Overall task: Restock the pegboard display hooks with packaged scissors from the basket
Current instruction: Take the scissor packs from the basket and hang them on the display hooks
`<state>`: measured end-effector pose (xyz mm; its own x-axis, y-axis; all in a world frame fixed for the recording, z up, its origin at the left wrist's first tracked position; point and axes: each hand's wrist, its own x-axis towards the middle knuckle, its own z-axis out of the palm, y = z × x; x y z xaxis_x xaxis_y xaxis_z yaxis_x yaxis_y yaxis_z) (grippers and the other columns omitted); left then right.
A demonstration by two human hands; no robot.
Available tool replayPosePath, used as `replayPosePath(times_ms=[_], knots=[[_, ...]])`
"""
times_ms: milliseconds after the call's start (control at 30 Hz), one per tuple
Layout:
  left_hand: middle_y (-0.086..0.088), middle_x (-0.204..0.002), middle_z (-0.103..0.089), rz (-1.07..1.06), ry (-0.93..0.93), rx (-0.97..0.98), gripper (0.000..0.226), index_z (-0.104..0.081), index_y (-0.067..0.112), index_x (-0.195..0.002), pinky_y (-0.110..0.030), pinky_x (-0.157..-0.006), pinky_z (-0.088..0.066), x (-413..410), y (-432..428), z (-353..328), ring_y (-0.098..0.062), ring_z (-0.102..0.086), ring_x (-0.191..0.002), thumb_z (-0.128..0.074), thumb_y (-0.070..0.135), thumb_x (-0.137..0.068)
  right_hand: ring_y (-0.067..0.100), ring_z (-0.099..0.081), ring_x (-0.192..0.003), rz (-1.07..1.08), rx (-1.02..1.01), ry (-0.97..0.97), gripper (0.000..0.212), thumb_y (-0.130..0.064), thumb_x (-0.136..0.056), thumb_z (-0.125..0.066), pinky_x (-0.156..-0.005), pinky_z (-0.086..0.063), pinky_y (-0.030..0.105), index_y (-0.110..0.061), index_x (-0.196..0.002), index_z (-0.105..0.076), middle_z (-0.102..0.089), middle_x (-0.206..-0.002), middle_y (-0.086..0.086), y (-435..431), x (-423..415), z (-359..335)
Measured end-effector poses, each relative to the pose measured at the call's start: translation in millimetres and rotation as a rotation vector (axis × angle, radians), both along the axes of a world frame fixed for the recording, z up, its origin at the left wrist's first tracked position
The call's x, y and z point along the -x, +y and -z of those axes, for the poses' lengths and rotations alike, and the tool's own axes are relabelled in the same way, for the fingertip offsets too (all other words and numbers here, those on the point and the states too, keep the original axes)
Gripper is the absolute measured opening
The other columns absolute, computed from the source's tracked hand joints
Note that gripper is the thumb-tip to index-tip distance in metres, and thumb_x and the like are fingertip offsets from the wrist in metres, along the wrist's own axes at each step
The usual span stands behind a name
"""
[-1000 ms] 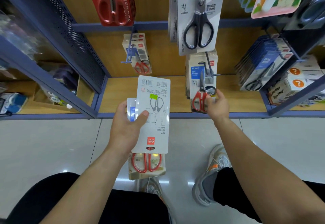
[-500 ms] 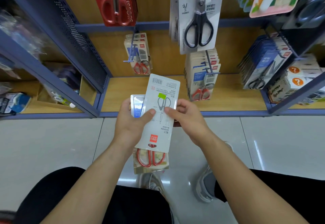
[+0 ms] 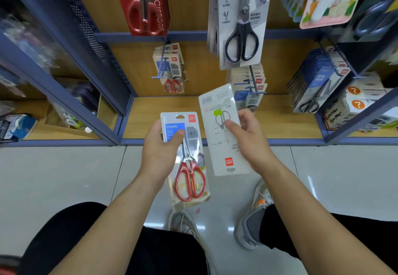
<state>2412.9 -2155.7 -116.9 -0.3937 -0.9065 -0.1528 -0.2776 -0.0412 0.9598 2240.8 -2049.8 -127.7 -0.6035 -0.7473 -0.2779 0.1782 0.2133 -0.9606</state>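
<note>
Head view: the left hand [image 3: 159, 151] holds a red-handled scissors pack [image 3: 189, 177] front side up, its grip pinching the card with the thumb on the blue label. Just beside it, the right hand [image 3: 247, 139] has its grip pinching a second scissors pack [image 3: 221, 145], white back showing. Both packs hang before the wooden shelf [image 3: 280, 119], below a stocked peg hook [image 3: 160, 67].

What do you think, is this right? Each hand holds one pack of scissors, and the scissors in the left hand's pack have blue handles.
Not quite. The head view shows the left hand holding a front-facing pack whose scissors have red handles, not blue. The rest is right: each hand holds one pack, and the right hand holds a back-facing pack.
</note>
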Motion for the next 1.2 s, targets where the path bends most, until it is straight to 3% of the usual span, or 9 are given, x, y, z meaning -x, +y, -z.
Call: replayPosePath(times_ms=[200,367,567,633,767,867,967,1067,1200], knots=[[0.019,-0.103,-0.072,0.053,-0.02,0.009,0.023,-0.063,0.032,-0.116,-0.004,-0.063,-0.045,7.1,7.7,-4.2,0.012,-0.066,-0.087,-0.061,0.014,-0.102,0.029,-0.076,-0.091,-0.047,0.078,-0.193,0.009,-0.025,-0.105,-0.055,-0.068,-0.058,0.039,-0.018,-0.1,-0.053,-0.078,-0.103,0.006,-10.5,-31.5,2.6],[0.019,-0.099,-0.07,0.075,0.023,-0.029,0.019,-0.061,0.032,-0.106,-0.002,-0.061,-0.045,8.9,8.9,-6.4,0.017,-0.064,-0.076,-0.056,0.014,-0.105,0.002,-0.064,-0.081,0.003,0.074,-0.147,0.024,-0.039,-0.108,-0.046,-0.067,-0.05,0.02,-0.02,-0.1,-0.057,-0.068,-0.089,-0.01,-14.5,-41.5,12.4],[0.016,-0.098,-0.073,0.075,0.068,-0.066,0.011,-0.063,0.025,-0.113,-0.007,-0.065,-0.049,10.4,10.5,-8.6,0.012,-0.068,-0.08,-0.055,0.02,-0.106,0.012,-0.065,-0.086,-0.026,0.202,-0.285,0.01,-0.016,-0.103,-0.058,-0.065,-0.054,0.024,-0.019,-0.098,-0.051,-0.066,-0.105,0.002,-18.1,-43.3,25.4],[0.013,-0.1,-0.073,0.078,0.089,-0.051,0.015,-0.064,0.019,-0.117,-0.005,-0.067,-0.048,10.4,10.9,-11.5,0.011,-0.068,-0.082,-0.058,0.023,-0.104,0.017,-0.066,-0.095,0.031,0.211,-0.303,0.028,-0.023,-0.093,-0.074,-0.073,-0.057,0.031,-0.022,-0.108,-0.051,-0.062,-0.119,0.008,-19.4,-40.3,29.3],[0.008,-0.104,-0.076,0.112,0.077,-0.032,0.02,-0.066,0.018,-0.119,-0.008,-0.072,-0.05,10.1,12.6,-13.2,0.005,-0.07,-0.088,-0.063,0.024,-0.101,0.012,-0.07,-0.107,0.023,0.124,-0.172,0.077,-0.029,-0.067,-0.094,-0.09,-0.058,0.031,-0.029,-0.13,-0.049,-0.064,-0.127,0.002,-19.1,-32.0,30.6],[0.008,-0.097,-0.076,0.074,0.066,-0.043,0.015,-0.067,0.021,-0.112,-0.011,-0.068,-0.052,10.4,9.8,-11.7,0.003,-0.071,-0.082,-0.064,0.028,-0.1,0.015,-0.075,-0.098,-0.037,0.08,-0.052,0.075,-0.018,-0.071,-0.093,-0.084,-0.063,0.037,-0.03,-0.132,-0.051,-0.068,-0.117,0.004,-17.3,-22.2,27.6],[0.003,-0.098,-0.078,0.035,0.072,-0.066,0.017,-0.069,0.021,-0.109,-0.022,-0.077,-0.059,8.3,3.4,-10.3,-0.01,-0.074,-0.089,-0.068,0.031,-0.097,0.019,-0.074,-0.098,-0.173,0.062,0.098,0.078,-0.018,-0.068,-0.095,-0.082,-0.063,0.041,-0.034,-0.132,-0.055,-0.067,-0.116,0.006,-11.7,-7.2,24.0],[0.001,-0.099,-0.079,0.048,0.076,-0.099,0.021,-0.069,0.019,-0.113,-0.03,-0.079,-0.062,6.6,1.8,-9.5,-0.015,-0.076,-0.091,-0.073,0.027,-0.094,0.009,-0.071,-0.099,-0.361,0.006,0.215,0.083,-0.017,-0.065,-0.097,-0.079,-0.062,0.028,-0.034,-0.136,-0.056,-0.065,-0.118,0.0,-5.0,2.8,15.2],[0.003,-0.098,-0.079,-0.012,0.061,-0.078,0.018,-0.069,0.021,-0.11,-0.033,-0.08,-0.062,4.8,-0.9,-10.3,-0.018,-0.076,-0.092,-0.075,0.019,-0.093,0.001,-0.071,-0.086,-0.32,-0.124,0.253,0.086,-0.032,-0.067,-0.095,-0.067,-0.056,0.019,-0.037,-0.14,-0.05,-0.065,-0.113,-0.005,2.0,13.7,19.6]])
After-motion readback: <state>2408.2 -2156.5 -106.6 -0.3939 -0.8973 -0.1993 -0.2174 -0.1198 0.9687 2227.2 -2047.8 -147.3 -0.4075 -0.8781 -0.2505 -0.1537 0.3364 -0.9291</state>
